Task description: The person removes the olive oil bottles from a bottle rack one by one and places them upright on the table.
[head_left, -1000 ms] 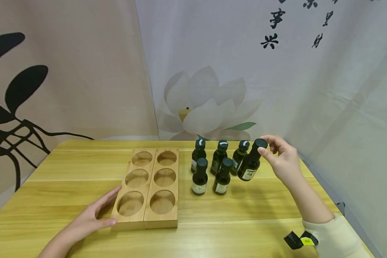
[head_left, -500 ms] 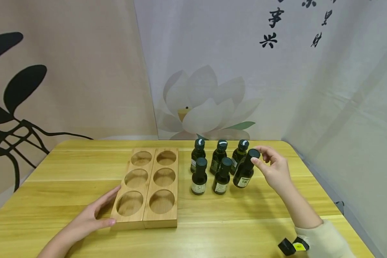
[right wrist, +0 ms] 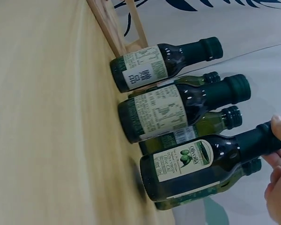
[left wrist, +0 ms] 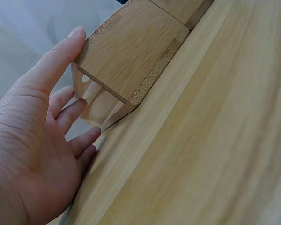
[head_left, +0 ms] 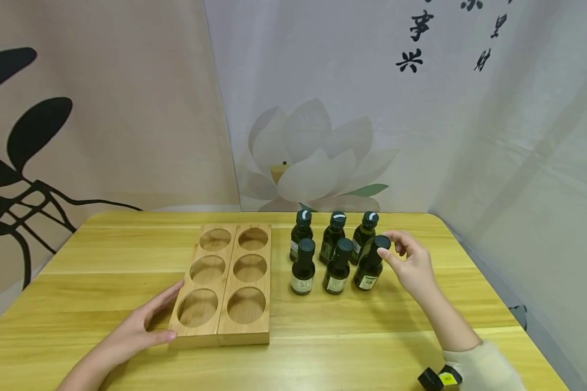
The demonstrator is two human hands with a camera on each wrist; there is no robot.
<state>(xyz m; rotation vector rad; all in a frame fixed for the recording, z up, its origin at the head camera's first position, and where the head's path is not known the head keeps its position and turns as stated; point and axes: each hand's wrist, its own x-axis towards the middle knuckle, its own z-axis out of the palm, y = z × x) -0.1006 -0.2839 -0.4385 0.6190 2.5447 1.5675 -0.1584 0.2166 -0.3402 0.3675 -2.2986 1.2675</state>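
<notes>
My right hand [head_left: 413, 266] pinches the cap of a dark olive oil bottle [right wrist: 192, 166] between thumb and fingers. The bottle leans slightly, its base close over the table, at the right end of the front row. Beside it stand two more dark bottles [head_left: 336, 274], with three greenish bottles [head_left: 301, 239] in a row behind. My left hand [head_left: 132, 328] rests at the left side of a two-piece wooden holder [head_left: 244, 332] with several round wells. In the left wrist view, its thumb lies at the holder's [left wrist: 131, 51] upper edge, the fingers loosely bent below.
Both rows of bottles stand to the right of the holder on a wooden table [head_left: 323, 353]. A printed cloth backdrop [head_left: 323, 81] hangs behind the table's far edge. A black device with a yellow label [head_left: 447, 377] sits at the right sleeve.
My right hand has brought the bottle left and down, from the far right into line with the two front bottles; it leans less now. My left hand and the holder stay put.
</notes>
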